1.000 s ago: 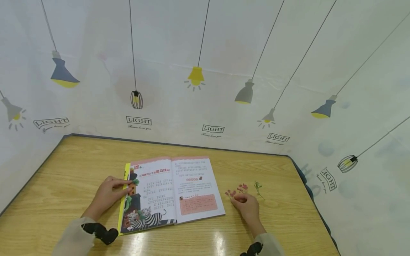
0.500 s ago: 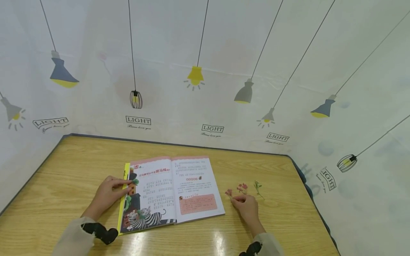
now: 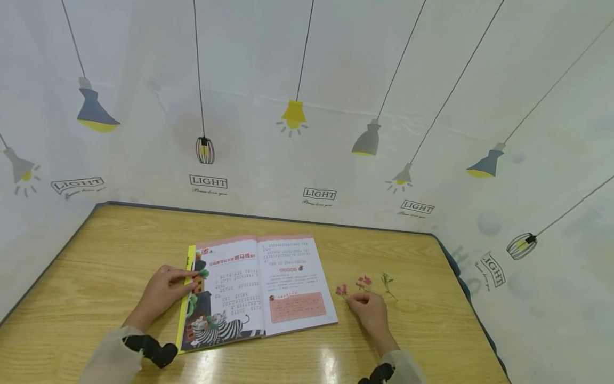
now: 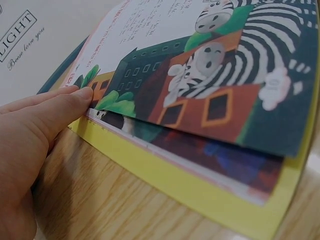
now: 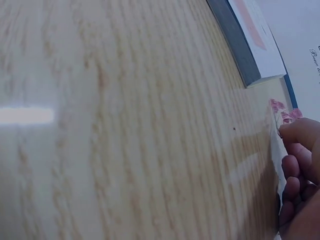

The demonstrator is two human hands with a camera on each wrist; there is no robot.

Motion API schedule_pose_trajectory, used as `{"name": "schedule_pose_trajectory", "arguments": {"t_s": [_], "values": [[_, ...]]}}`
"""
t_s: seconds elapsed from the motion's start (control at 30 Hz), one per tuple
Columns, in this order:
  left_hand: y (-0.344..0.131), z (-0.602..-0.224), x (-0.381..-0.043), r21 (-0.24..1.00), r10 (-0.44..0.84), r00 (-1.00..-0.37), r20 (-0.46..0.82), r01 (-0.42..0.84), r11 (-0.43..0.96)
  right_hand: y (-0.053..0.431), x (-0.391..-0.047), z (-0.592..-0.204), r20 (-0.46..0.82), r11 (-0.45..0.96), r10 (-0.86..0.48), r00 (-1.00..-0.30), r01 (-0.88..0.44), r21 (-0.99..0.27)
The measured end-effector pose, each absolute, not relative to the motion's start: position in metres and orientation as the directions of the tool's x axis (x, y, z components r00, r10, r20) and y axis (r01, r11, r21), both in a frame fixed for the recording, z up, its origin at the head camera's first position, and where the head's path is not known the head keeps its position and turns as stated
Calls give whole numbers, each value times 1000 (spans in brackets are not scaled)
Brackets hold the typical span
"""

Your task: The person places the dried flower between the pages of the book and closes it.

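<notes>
An open picture book [image 3: 288, 277] with zebras on its left page lies on the wooden table. My left hand [image 3: 163, 290] rests at the book's left edge, thumb and forefinger extended on the page; the left wrist view shows that page [image 4: 215, 90] bowed up a little over those under it. To the right of the book, my right hand [image 3: 369, 314] pinches the thin stem of a small pink flower sprig [image 3: 341, 289] between thumb and forefinger. Its pink blossoms [image 5: 276, 105] show past the fingertips in the right wrist view. The other fingers are curled.
A second pink flower sprig [image 3: 363, 281] lies just beyond the right hand. To its right is a green sprig [image 3: 386, 281] with a thin stem. A white curtain [image 3: 249, 122] printed with lamps stands behind the table [image 3: 144, 229].
The pink blossoms at my right fingertips were spread wider a second ago and now show as a narrower bunch. The left hand and the book have stayed put.
</notes>
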State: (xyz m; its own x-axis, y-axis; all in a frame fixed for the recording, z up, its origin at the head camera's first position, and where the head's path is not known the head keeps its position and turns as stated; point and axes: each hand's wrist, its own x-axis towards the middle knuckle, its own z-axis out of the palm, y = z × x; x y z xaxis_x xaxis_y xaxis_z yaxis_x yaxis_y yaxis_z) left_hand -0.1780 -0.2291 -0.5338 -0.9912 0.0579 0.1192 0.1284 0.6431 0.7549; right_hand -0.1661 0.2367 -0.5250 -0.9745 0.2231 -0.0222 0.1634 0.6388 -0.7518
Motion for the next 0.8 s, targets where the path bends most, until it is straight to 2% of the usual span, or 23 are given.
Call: {"name": "schedule_pose_trajectory", "arguments": {"t_s": [0.47, 0.8], "values": [[-227, -532, -179, 749, 57, -992, 114, 124, 651, 240, -169, -514, -50, 577, 242, -969, 185, -796], [-229, -533, -178, 750, 50, -993, 103, 110, 652, 228, -174, -509, 10, 565, 223, -975, 121, -816]]}}
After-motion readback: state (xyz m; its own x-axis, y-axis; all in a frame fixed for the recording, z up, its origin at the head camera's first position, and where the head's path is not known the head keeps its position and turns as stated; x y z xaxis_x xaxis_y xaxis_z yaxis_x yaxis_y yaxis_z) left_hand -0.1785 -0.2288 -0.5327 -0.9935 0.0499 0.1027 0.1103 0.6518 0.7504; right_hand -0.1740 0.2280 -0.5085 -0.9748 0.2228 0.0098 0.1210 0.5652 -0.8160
